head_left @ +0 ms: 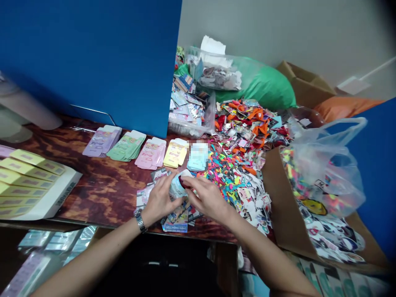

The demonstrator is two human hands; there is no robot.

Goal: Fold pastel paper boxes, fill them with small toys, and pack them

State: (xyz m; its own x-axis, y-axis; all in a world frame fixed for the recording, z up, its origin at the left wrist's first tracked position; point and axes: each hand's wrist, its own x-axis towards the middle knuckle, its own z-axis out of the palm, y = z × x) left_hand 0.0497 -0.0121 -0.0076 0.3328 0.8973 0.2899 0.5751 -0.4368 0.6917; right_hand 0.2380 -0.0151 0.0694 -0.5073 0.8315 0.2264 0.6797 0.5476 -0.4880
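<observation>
My left hand [161,198] is closed around a small light blue printed card box [177,187], tilted up above the table. My right hand [208,198] meets it at the upper end, fingers pinched on a small dark red item [182,181] whose kind I cannot make out. Under both hands lie printed cards [175,226] in a loose pile. Beyond them is a row of flat box stacks: purple [102,141], green [127,145], pink [151,153], yellow [176,153] and light blue [197,159].
Colourful small pieces [229,177] and white cut-out stickers [252,196] heap up on the right, beside a cardboard box [281,198] with a plastic bag [334,169]. Yellow boxes fill a white tray [66,196] at left. A blue panel [93,53] stands behind.
</observation>
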